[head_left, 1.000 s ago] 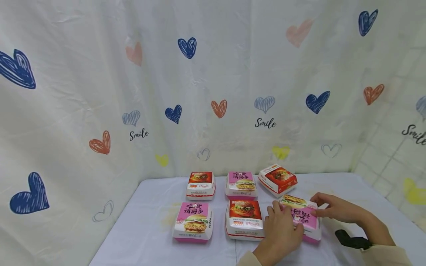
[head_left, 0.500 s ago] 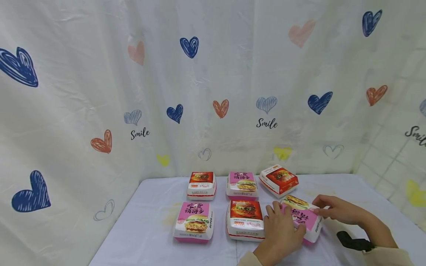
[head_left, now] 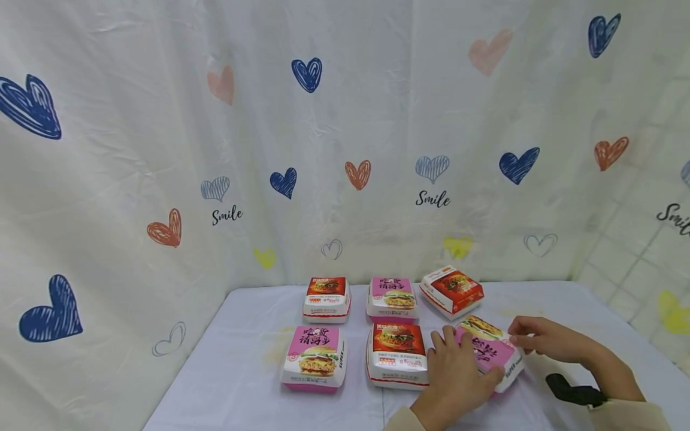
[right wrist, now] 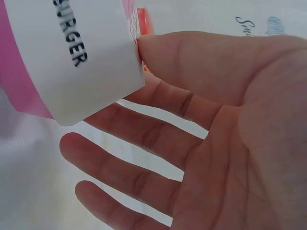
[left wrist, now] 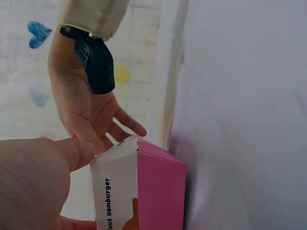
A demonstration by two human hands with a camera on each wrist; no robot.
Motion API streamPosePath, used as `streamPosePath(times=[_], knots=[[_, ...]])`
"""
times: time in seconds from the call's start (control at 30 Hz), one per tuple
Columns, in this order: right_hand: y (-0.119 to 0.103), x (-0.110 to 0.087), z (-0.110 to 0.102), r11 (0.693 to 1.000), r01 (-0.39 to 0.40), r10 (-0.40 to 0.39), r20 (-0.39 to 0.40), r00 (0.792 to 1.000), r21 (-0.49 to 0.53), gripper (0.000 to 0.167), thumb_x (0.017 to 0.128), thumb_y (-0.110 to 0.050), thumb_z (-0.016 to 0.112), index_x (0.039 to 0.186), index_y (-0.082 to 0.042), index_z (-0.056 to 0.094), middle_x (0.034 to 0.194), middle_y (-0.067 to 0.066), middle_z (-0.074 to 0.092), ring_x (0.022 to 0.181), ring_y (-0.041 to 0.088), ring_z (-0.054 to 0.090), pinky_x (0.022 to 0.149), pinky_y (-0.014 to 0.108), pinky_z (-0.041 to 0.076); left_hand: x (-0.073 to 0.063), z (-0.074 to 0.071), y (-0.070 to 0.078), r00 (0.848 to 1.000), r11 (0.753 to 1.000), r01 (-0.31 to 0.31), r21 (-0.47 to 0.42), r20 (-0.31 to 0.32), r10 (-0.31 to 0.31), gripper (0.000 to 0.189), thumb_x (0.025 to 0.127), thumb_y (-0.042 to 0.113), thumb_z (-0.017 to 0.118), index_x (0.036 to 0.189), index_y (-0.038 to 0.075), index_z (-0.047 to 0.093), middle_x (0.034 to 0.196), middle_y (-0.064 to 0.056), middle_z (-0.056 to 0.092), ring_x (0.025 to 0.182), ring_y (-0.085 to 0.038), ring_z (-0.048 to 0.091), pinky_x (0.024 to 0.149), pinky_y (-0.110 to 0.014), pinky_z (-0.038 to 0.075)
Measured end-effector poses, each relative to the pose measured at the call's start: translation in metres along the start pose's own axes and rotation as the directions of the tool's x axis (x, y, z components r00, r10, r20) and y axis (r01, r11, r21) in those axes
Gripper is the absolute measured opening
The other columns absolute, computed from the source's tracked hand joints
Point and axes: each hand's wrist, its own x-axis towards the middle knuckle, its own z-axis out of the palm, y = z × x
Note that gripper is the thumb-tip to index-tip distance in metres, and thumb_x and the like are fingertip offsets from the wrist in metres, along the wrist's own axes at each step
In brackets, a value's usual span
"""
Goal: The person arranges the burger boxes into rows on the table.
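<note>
A pink-and-white burger box point(head_left: 496, 353) with a burger picture lies turned at an angle at the right of the table. My left hand point(head_left: 455, 371) grips its left side, fingers spread over the far edge and thumb near the front. At the far right corner my right hand point(head_left: 550, 341) pinches the box. In the right wrist view, the thumb presses the corner of the burger box point(right wrist: 72, 62), the index finger passes behind it, and the other fingers are spread. The left wrist view shows the box's white side point(left wrist: 115, 191) beside the left thumb.
Left of the hands stands a red-and-white burger box point(head_left: 398, 356), with a pink one point(head_left: 314, 359) further left. Behind are a red box point(head_left: 326, 299), a pink box point(head_left: 392, 299) and an angled red box point(head_left: 451, 291). A heart-patterned curtain point(head_left: 377, 120) hangs behind the white table point(head_left: 232, 371).
The held burger box has turned clockwise, so its lettered white side faces more towards the front. Both hands have stayed on it, shifting only slightly. The other boxes have not moved.
</note>
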Motion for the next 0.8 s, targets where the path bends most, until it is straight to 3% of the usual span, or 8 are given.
streamPosePath(times=[0.17,0.37,0.6,0.8], knots=[[-0.0013,-0.0009,-0.0003,1.0,0.008,-0.008,0.008,1.0,0.011,0.021,0.104,-0.021,0.056,0.11,-0.001,0.058,0.101,0.011,0.063,0.082,0.013,0.054,0.074,0.041,0.046,0.0,-0.0007,-0.0001,1.0,1.0,-0.011,0.019,0.004,0.011,0.079,0.077,0.084,0.062,0.137,0.034,0.055,0.121,0.006,0.047,0.106,-0.016,0.041,0.081,-0.035,0.044],[-0.0012,-0.0015,-0.0011,1.0,0.005,-0.006,0.014,1.0,0.022,0.021,0.103,-0.021,0.057,0.11,-0.001,0.059,0.105,0.011,0.065,0.085,0.013,0.055,0.076,0.044,0.05,-0.0003,-0.0011,0.0002,1.0,1.0,-0.009,0.013,0.023,0.009,0.08,0.078,0.082,0.063,0.142,0.035,0.052,0.13,0.005,0.047,0.114,-0.018,0.043,0.089,-0.038,0.046],[-0.0041,-0.0029,-0.0011,0.999,0.01,-0.011,0.023,1.0,0.052,0.033,0.101,-0.021,0.059,0.126,0.0,0.056,0.121,0.016,0.064,0.107,0.026,0.059,0.081,0.052,0.054,-0.0002,-0.0008,-0.0006,1.0,1.0,-0.028,-0.001,0.012,0.028,0.072,0.078,0.076,0.067,0.137,0.036,0.053,0.126,0.007,0.047,0.109,-0.016,0.043,0.087,-0.036,0.045],[-0.0065,-0.0042,0.0008,0.997,0.013,-0.014,0.008,1.0,0.072,0.06,0.098,-0.018,0.065,0.147,0.004,0.039,0.133,0.033,0.053,0.108,0.032,0.059,0.084,0.057,0.055,0.0011,0.0011,-0.0023,0.998,0.997,-0.06,-0.043,-0.003,0.06,0.064,0.08,0.067,0.071,0.133,0.034,0.058,0.129,0.006,0.047,0.11,-0.015,0.044,0.088,-0.035,0.046]])
